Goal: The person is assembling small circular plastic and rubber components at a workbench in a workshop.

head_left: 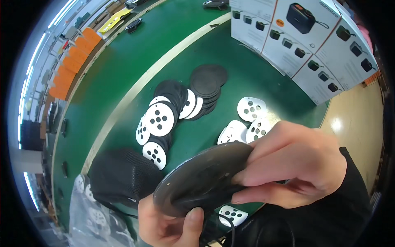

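Observation:
Close in front of me, a dark, glossy, round shell (197, 177) is held tilted between both hands. My left hand (168, 226) grips its lower left rim, thumb on the near face. My right hand (292, 164) pinches at its right rim; the fingertips hide what lies between them. A thin black cable (232, 226) loops below the shell; I cannot tell whether it is attached. Beyond, white stickers with round holes (159, 119) lie among stacked black discs (205, 80). More white stickers (252, 109) lie right of them, partly behind my right hand.
A black mesh pouch (123, 177) stands left of my left hand, beside a clear plastic bag (94, 218) with white pieces. Printed white cartons (288, 37) stand at the far right of the green table (173, 82). A pale strip (135, 88) crosses the table; orange bins (78, 57) are beyond.

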Tool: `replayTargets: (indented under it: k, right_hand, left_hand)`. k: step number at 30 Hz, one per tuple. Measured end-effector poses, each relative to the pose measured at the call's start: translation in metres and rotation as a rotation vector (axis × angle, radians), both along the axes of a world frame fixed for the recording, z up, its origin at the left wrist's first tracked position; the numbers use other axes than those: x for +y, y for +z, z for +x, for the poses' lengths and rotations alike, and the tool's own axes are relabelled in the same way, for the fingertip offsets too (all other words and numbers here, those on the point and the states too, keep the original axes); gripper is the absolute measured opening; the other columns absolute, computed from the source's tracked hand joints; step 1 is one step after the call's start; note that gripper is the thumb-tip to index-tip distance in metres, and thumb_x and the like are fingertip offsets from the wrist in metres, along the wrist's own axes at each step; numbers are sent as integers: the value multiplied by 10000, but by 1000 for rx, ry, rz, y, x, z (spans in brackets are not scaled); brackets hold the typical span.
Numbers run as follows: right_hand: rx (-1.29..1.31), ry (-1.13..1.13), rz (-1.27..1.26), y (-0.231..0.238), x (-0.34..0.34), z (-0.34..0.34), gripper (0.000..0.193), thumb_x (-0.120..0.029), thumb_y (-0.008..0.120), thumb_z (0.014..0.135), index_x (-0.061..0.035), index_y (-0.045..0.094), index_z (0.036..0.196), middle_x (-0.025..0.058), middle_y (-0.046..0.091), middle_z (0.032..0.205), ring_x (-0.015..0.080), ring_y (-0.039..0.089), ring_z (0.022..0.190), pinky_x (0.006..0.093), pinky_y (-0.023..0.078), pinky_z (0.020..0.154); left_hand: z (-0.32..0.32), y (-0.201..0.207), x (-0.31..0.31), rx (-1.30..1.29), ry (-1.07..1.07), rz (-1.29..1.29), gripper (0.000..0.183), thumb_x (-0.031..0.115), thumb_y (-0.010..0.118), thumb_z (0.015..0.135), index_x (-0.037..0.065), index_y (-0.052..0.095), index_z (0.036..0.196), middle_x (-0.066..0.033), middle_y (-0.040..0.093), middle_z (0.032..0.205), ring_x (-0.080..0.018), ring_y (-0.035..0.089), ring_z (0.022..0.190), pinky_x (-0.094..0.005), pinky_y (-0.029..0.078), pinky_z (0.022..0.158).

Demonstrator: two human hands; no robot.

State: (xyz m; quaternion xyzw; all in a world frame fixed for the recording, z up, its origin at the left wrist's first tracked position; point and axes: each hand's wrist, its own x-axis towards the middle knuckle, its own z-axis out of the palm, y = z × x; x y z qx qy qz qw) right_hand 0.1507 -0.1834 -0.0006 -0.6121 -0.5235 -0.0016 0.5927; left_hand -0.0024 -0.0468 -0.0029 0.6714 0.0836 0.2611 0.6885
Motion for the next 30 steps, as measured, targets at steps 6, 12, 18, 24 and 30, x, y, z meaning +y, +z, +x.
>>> replayTargets:
  k: [6, 12, 18, 24, 30]
  right_hand:
    - [113, 50, 30, 5, 14, 6, 196, 73, 759, 664, 64, 588, 762, 115, 552, 665, 233, 550, 520, 294, 388, 461]
    - [197, 739, -227, -1, 3, 38, 304, 68, 609, 806, 10, 381, 614, 123, 350, 529, 300, 364, 439, 375, 245, 443]
    - [105, 207, 62, -22, 13, 7, 255, 29, 602, 835, -45, 456, 639, 101, 368, 549, 263, 452, 488, 318, 307, 436]
    - [-185, -348, -125, -12, 22, -12, 139, -111, 652, 706, -120, 515, 682, 18, 404, 593, 194, 494, 501, 268, 351, 419]
    - [-696, -434, -614, 15, 16, 9, 330, -358, 687, 622, -117, 564, 812, 4, 407, 545, 158, 444, 422, 278, 339, 386]
  left_hand:
    - [-3, -4, -3, 7, -2, 48, 471, -69, 587, 831, -44, 362, 1244, -158, 589, 1067, -138, 578, 875, -250, 450, 800]
    - [-6, -6, -6, 11, 37, 110, 501, -54, 610, 818, -42, 365, 1255, -164, 584, 1080, -145, 575, 876, -256, 458, 791]
    - [-2, -9, -7, 33, 53, 188, 501, -45, 610, 817, -50, 378, 1261, -171, 571, 1118, -164, 577, 911, -267, 460, 811]
    - [2, -2, -10, 239, 178, 264, 458, -43, 598, 824, -66, 407, 1240, -103, 612, 947, -87, 552, 710, -193, 438, 650]
    - [10, 4, 2, 251, 48, -207, 443, -98, 562, 822, -95, 424, 1242, -105, 629, 974, -108, 587, 773, -203, 463, 717]
